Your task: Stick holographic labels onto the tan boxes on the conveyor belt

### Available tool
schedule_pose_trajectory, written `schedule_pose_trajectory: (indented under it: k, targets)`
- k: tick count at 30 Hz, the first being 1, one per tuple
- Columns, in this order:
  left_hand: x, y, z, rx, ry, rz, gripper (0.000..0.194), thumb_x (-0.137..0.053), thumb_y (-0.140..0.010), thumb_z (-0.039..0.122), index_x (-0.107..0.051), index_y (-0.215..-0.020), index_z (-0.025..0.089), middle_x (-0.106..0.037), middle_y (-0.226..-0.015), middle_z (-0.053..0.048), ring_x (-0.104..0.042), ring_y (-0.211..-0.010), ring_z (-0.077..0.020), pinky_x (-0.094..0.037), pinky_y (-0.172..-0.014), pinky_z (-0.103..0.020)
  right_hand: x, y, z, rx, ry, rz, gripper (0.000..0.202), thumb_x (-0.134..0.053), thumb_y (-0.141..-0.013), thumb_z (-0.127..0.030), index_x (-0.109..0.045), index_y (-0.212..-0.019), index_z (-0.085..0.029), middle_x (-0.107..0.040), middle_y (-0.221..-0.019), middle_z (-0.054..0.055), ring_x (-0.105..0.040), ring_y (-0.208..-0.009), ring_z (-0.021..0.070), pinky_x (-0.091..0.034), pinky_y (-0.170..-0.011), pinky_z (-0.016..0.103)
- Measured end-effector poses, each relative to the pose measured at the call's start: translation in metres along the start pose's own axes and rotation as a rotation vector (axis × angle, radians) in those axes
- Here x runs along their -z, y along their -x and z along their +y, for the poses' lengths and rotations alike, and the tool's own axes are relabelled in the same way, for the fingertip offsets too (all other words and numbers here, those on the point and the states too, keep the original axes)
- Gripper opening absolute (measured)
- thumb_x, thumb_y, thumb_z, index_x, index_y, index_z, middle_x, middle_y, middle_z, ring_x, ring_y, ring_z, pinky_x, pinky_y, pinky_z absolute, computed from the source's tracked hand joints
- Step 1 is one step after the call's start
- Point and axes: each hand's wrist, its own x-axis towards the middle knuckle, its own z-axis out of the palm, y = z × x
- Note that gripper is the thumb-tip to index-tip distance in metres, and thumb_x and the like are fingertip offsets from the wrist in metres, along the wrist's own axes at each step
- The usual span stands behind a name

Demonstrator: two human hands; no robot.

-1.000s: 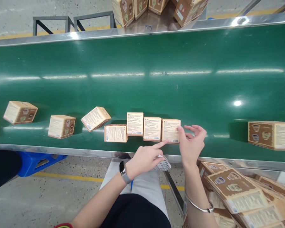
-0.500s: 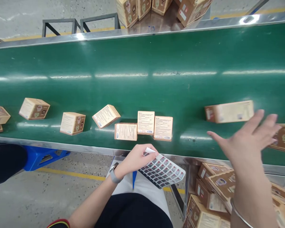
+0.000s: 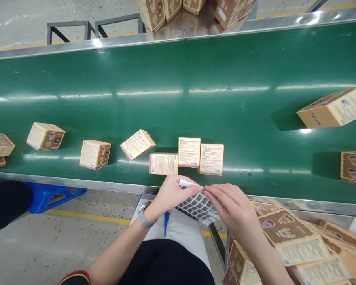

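Note:
My left hand (image 3: 176, 194) is closed on a sheet of small printed stickers (image 3: 197, 206), held in front of the belt's near edge. My right hand (image 3: 233, 206) pinches at the sheet's upper edge, its fingertips close to my left thumb. Whether a single sticker is between those fingertips is hidden. Just beyond my hands, three brown and cream boxes stand close together: a left box (image 3: 163, 163), a middle box (image 3: 189, 152) and a right box (image 3: 211, 158). A tilted box (image 3: 138, 144) lies to their left.
The green conveyor belt (image 3: 154, 71) runs across the view. More boxes ride on it, including a box (image 3: 335, 107) at far right and a box (image 3: 95, 154) at left. A pile of boxes (image 3: 287, 233) lies at lower right. A blue stool (image 3: 50, 198) stands at left.
My right hand has come back from the box at right to the sticker sheet and closed there. That box has turned and shifted right. The boxes near me have drifted slightly right.

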Motion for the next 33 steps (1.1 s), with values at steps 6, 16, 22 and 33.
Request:
schedule_pose_trajectory:
  k: [6, 16, 22, 33]
  targets:
    - [-0.007, -0.002, -0.001, -0.018, 0.016, 0.079, 0.029, -0.067, -0.079, 0.038, -0.071, -0.063, 0.015, -0.068, -0.061, -0.002, -0.059, -0.058, -0.0145, -0.042, -0.053, -0.024, -0.006, 0.008, -0.006, 0.033, 0.079, 0.12, 0.022, -0.06, -0.09, -0.008, -0.069, -0.103, -0.024, -0.075, -0.095, 0.006, -0.071, -0.088, 0.023, -0.053, -0.079, 0.039]
    - [0.005, -0.014, -0.009, -0.279, -0.421, -0.201, 0.015, -0.066, -0.083, 0.022, -0.078, -0.074, 0.022, -0.058, -0.142, -0.001, -0.07, -0.067, -0.0151, -0.05, -0.067, -0.028, -0.027, -0.022, 0.044, -0.94, -0.561, 0.323, 0.036, -0.067, -0.077, -0.057, -0.062, -0.085, -0.022, -0.066, -0.123, 0.013, -0.065, -0.105, 0.027, -0.053, -0.088, 0.045]
    - [0.001, -0.02, -0.016, -0.379, -0.694, -0.215, 0.018, -0.066, -0.086, 0.022, -0.076, -0.071, 0.021, -0.05, -0.148, 0.004, -0.063, -0.055, -0.0099, -0.042, -0.055, -0.028, -0.041, -0.032, 0.052, -0.973, -0.596, 0.34, 0.042, -0.07, -0.069, -0.061, -0.063, -0.079, -0.021, -0.069, -0.114, 0.013, -0.066, -0.092, 0.0261, -0.054, -0.078, 0.042]
    - [-0.004, -0.023, -0.011, -0.408, -0.809, -0.251, 0.02, -0.066, -0.086, 0.021, -0.075, -0.068, 0.02, -0.047, -0.15, 0.006, -0.064, -0.056, -0.0112, -0.034, -0.049, -0.03, -0.058, -0.034, 0.04, -0.876, -0.224, 0.491, 0.028, -0.059, -0.082, -0.047, -0.057, -0.093, -0.021, -0.068, -0.104, 0.013, -0.066, -0.088, 0.0247, -0.053, -0.083, 0.043]
